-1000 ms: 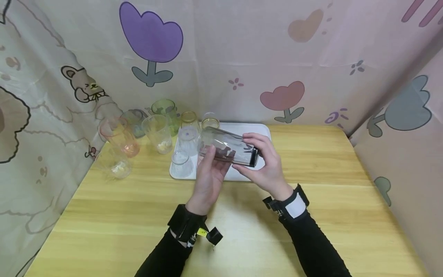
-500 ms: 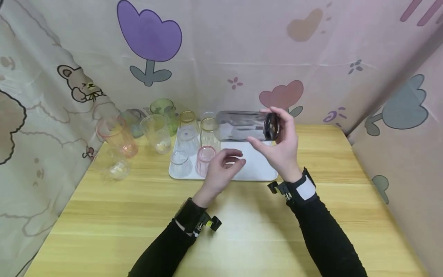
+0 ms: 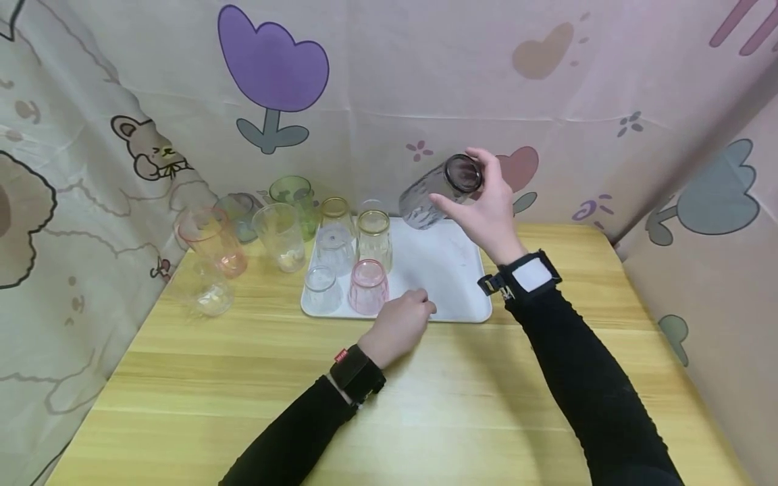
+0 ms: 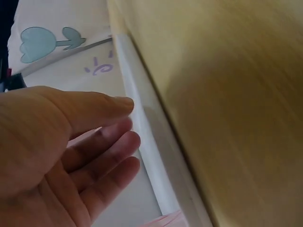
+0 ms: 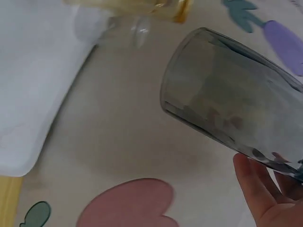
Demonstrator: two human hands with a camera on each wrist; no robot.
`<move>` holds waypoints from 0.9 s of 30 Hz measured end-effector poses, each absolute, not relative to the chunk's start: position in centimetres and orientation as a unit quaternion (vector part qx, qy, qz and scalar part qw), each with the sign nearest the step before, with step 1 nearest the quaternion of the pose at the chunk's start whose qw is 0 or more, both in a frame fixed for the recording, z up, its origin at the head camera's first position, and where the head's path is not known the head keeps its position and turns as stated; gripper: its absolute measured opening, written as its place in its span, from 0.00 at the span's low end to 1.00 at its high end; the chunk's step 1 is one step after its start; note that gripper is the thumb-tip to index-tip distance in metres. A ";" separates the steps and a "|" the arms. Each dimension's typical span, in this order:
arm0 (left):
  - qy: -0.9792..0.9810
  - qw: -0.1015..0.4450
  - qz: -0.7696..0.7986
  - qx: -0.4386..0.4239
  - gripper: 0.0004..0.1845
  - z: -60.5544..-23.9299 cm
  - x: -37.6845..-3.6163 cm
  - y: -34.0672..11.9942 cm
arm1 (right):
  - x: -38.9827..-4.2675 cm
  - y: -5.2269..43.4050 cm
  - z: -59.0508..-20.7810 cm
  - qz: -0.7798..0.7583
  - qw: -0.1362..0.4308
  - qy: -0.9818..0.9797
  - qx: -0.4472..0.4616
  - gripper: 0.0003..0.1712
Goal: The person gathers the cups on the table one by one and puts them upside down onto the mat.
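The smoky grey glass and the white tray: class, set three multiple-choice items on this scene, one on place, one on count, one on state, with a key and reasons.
1. Where is the smoky grey glass?
A. held above the white tray
B. standing on the table
C. lying on the tray

2. How many pink glasses stand upside down on the tray?
A. three
B. one
C. none

3. What is the left hand doing?
A. gripping the grey glass
B. holding nothing, at the tray's near edge
C. lifting a green cup

Key: 1 A, the right hand holds it tilted in the air; 2 B, a single pink glass stands there; 3 B, its fingers are bare in the wrist view.
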State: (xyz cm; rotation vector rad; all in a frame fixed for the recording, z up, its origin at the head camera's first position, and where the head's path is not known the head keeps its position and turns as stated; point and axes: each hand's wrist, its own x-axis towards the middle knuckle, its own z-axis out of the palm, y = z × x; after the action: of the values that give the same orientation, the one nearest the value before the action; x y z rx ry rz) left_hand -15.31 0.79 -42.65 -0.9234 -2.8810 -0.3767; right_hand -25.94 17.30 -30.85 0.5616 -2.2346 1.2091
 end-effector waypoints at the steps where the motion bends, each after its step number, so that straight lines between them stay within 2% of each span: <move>1: -0.945 0.042 -0.113 -0.304 0.12 -42.7 -15.4 0.9 | -26.5 17.3 -31.0 0.438 0.257 -0.837 0.205 0.50; 9: -0.946 0.033 -0.076 -0.313 0.13 -43.5 -15.8 1.3 | -29.9 16.6 -32.5 0.399 0.183 -0.877 0.194 0.48; 20: -0.950 0.033 -0.079 -0.300 0.13 -43.8 -16.0 1.3 | -33.1 14.7 -35.7 0.352 0.122 -0.906 0.199 0.48; 27: -0.948 0.056 -0.057 -0.307 0.12 -43.8 -15.8 1.6 | -34.3 13.8 -37.5 0.358 0.100 -0.910 0.184 0.48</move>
State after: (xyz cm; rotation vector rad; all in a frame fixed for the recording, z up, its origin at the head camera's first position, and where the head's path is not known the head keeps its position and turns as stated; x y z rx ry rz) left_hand -15.83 1.62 -43.77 -0.9311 -2.8779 -0.1743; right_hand -34.26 13.80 -37.46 0.5428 -2.6909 1.0589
